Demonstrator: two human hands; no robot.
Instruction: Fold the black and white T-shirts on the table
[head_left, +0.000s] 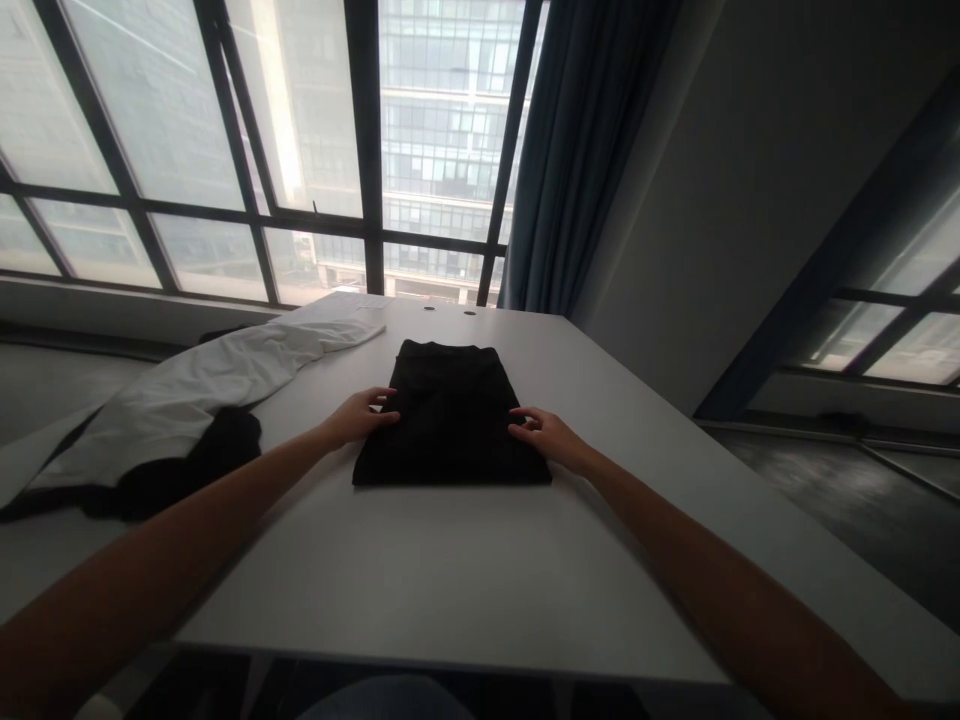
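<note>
A folded black garment lies flat on the white table in front of me, roughly squared, its near edge straight. What kind of garment it is, I cannot tell. My left hand rests at its left edge, with thumb and fingers apart and the tips touching the cloth. On the opposite side, my right hand touches the right edge in a similar way, fingertips on the fabric and thumb apart from the fingers. Neither hand is closed around the cloth.
White cloth lies loosely spread on the left, with crumpled black cloth beside it. The white table ends just in front of my body. Beyond its far end are large windows and a dark blue curtain.
</note>
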